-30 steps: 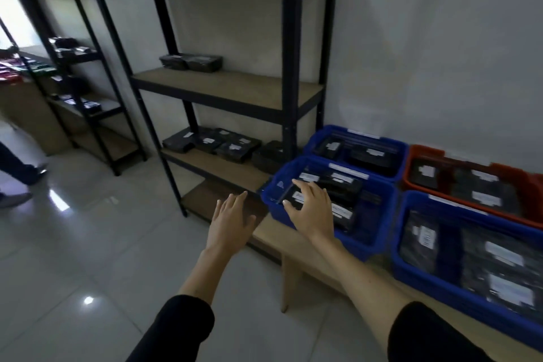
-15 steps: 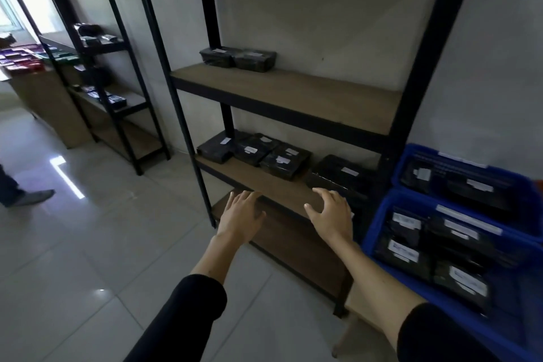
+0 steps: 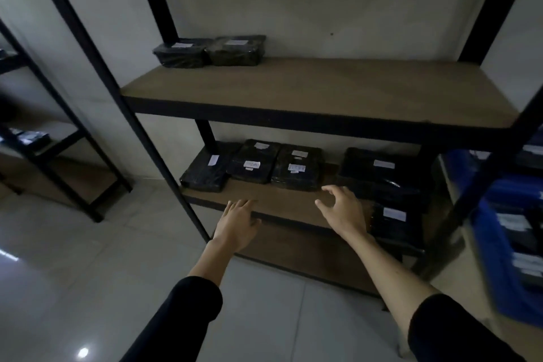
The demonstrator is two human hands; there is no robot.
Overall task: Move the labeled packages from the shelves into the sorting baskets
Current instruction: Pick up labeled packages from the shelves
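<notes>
Fingers: in the head view both hands are empty. The left hand [image 3: 238, 223] reaches with straight fingers, close together, to the front edge of the lower shelf [image 3: 273, 200]. The right hand [image 3: 343, 211] hovers with fingers spread and loosely curved, thumb apart, just short of the packages.
Packages, lower shelf: three black wrapped ones lie flat in a row, touching: left package [image 3: 204, 170], middle package [image 3: 254, 163], right package [image 3: 298, 169]. A larger package [image 3: 379, 170] lies apart to their right, with another below it.
Packages, upper shelf: two small packages [image 3: 210, 51] sit side by side at the back left corner.
Baskets: blue baskets [image 3: 505, 232] stand at the right edge, blurred, seemingly already holding labeled packs.
Long axis: the three in the row run front to back, white labels facing up, near ends toward the hands.
Risk: glossy wrap could slip in a one-handed pinch, and dragging one out may pull its touching neighbour off the edge.
Risk, reach: the upper shelf board overhangs, so lifting too steeply may knock the package against it.
</notes>
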